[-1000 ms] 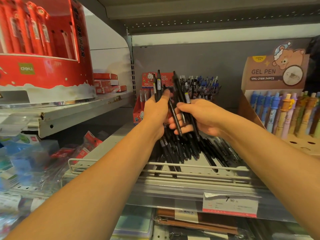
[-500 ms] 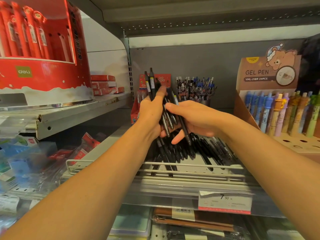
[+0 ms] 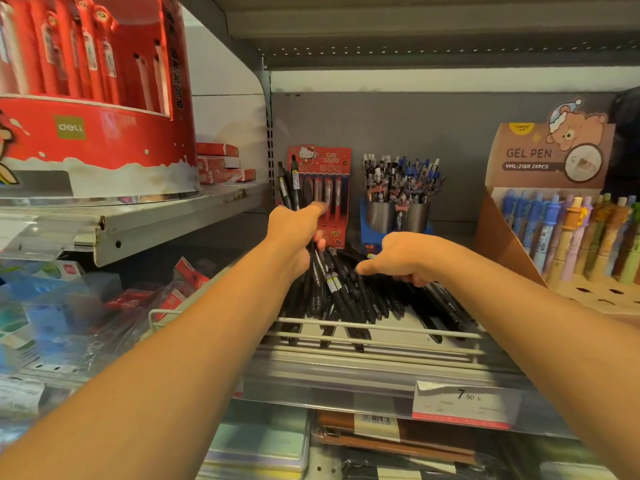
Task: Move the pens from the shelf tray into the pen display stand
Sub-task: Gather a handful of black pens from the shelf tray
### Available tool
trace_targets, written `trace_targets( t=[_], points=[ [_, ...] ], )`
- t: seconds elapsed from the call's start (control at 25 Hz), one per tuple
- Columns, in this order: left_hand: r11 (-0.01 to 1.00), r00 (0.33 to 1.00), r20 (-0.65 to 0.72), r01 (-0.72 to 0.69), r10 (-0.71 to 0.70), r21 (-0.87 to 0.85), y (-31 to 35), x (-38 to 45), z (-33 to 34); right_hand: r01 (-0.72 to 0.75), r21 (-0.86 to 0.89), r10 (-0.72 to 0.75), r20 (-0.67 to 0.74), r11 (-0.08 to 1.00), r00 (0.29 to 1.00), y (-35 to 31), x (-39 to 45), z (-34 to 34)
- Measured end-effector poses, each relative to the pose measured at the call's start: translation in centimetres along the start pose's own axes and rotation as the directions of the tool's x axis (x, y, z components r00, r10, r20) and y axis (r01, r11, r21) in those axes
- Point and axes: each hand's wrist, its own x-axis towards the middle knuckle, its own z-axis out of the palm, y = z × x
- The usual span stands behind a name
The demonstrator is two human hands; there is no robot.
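Stationery shelf, wire shelf tray [image 3: 374, 329] full of loose black pens [image 3: 349, 299]: my left hand [image 3: 294, 233] grips a small upright bunch, right hand [image 3: 401, 258] pinches down into the pile; light, stiff, slick barrels, likely best taken mid-barrel.

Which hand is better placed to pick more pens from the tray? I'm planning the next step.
Right. The right hand hangs just over the loose black pens in the shelf tray and seems free, while the left hand already grips a bundle of pens upright.
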Motion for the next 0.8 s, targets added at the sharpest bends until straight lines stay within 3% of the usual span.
trace_targets(
  t=[0.16, 0.28, 0.4, 0.48, 0.56, 0.64, 0.68, 0.76, 0.8],
  points=[
    [0.998, 0.998, 0.052, 0.04, -0.043, 0.056, -0.3, -0.2, 0.1, -0.065, -0.053, 0.066, 0.035, 0.997, 0.997, 0.0, -0.2, -0.3],
    [0.987, 0.977, 0.161, 0.124, -0.14, 0.101, -0.5, -0.5, 0.5, 0.067, 0.183, -0.044, -0.127, 0.981, 0.991, 0.3, -0.4, -0.6],
    [0.98, 0.958, 0.221, 0.161, -0.185, 0.121, -0.7, -0.6, 1.0, 0.307, 0.597, -0.197, -0.244, 0.741, 0.95, -0.4, -1.0, -0.8],
    [0.977, 0.944, 0.256, 0.187, -0.206, 0.099, -0.5, -0.6, 1.0, 0.422, 0.661, -0.303, -0.295, 0.62, 0.906, -1.1, -1.5, -0.8],
    [0.982, 0.95, 0.251, 0.183, -0.188, 0.044, -0.2, -0.6, 1.0, 0.465, 0.644, -0.378, -0.281, 0.607, 0.882, -1.4, -1.6, -1.2],
    [0.995, 0.98, 0.174, 0.101, -0.101, 0.008, -0.2, -0.5, 0.8, 0.4, 0.656, -0.344, -0.221, 0.64, 0.912, -1.0, -1.2, -1.9],
    [0.999, 0.99, 0.13, 0.047, -0.046, -0.003, -0.2, -0.4, 0.7, 0.328, 0.605, -0.27, -0.189, 0.725, 0.944, -0.7, -0.9, -2.2],
    [1.0, 0.996, 0.085, -0.022, 0.023, -0.014, -0.3, -0.3, 0.6, 0.082, 0.286, -0.058, -0.092, 0.955, 0.994, 0.1, -0.1, -2.5],
    [0.999, 0.996, 0.087, -0.037, 0.038, -0.013, -0.3, -0.3, 0.6, -0.032, 0.13, 0.035, -0.024, 0.991, 0.999, 0.4, 0.2, -2.2]
  ],
)
